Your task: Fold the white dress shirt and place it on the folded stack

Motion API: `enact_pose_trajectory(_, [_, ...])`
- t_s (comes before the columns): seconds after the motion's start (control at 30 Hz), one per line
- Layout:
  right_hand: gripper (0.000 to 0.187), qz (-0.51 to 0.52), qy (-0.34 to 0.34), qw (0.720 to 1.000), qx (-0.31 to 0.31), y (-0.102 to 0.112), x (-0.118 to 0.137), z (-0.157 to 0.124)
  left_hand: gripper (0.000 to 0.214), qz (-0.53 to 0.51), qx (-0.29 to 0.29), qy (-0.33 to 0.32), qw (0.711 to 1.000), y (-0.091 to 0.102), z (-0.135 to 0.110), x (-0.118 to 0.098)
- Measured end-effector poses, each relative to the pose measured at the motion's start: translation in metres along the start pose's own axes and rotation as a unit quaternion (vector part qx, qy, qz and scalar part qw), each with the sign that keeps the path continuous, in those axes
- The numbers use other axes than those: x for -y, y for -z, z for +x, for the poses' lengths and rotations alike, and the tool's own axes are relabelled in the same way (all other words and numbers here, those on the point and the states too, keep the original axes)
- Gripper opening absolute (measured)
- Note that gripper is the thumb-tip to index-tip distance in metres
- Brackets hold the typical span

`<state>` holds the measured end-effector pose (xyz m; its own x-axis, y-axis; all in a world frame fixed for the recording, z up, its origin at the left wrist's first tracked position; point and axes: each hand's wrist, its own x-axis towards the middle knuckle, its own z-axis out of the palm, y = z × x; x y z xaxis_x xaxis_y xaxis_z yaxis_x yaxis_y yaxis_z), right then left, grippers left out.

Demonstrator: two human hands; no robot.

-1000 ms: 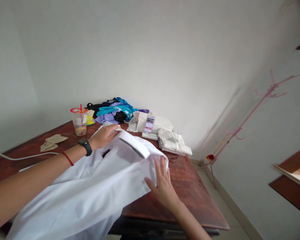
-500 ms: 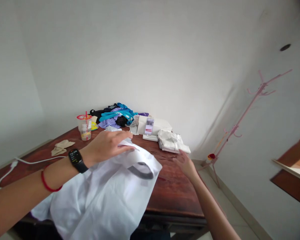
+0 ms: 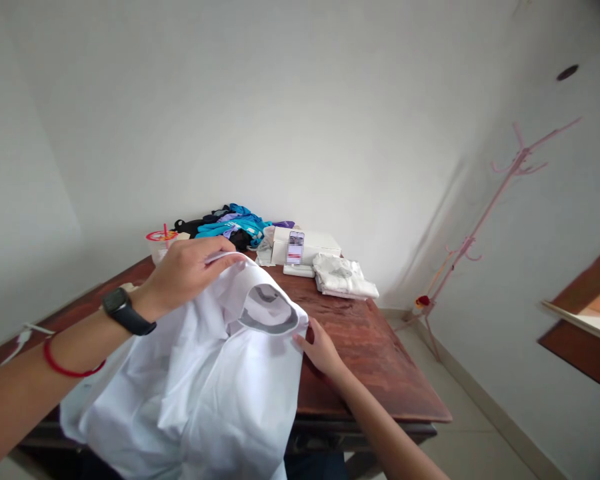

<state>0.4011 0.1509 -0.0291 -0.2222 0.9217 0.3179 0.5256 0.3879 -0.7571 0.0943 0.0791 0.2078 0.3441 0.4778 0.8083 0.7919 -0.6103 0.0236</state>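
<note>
A white shirt [image 3: 205, 393] with a grey-lined collar [image 3: 267, 313] is lifted over the near part of a dark wooden table [image 3: 375, 373]. My left hand [image 3: 187, 270], with a black watch and a red wrist string, grips the shirt's shoulder at the top, fingers closed on the cloth. My right hand [image 3: 317, 347] pinches the collar's right edge just above the tabletop. The lower part of the shirt hangs off the table's front edge.
At the far end lie a heap of blue, purple and black clothes [image 3: 233, 227], a white box [image 3: 307, 245] with a phone leaning on it, a folded white garment [image 3: 344, 277] and a plastic cup [image 3: 157, 241]. A pink coat stand [image 3: 480, 223] leans in the right corner.
My left hand has raised the shirt's shoulder higher. My right hand has come back from near the folded garment and taken hold of the collar edge.
</note>
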Motion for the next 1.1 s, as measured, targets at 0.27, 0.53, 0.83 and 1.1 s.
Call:
enact_pose_trajectory(0.27, [0.033,0.196,-0.06,0.968,-0.146,0.005,-0.003,0.013,0.039,-0.006,0.008,0.088,0.996,0.001,-0.015,0.022])
enact_pose_trajectory(0.53, [0.034,0.379,-0.093,0.879,-0.274,0.085,0.033,0.017,0.039,0.102,0.271,0.056,0.955,-0.041,-0.078,0.074])
enact_pose_trajectory(0.83, [0.043,0.121,-0.045,0.95,-0.286,0.164,0.026,0.008,0.026,0.05,0.257,0.177,0.949,-0.074,-0.142,0.082])
enact_pose_trajectory(1.1, [0.029,-0.243,0.165,0.889,-0.35,0.242,0.05,-0.039,0.015,0.0,-0.104,0.307,0.946,-0.015,-0.116,0.042])
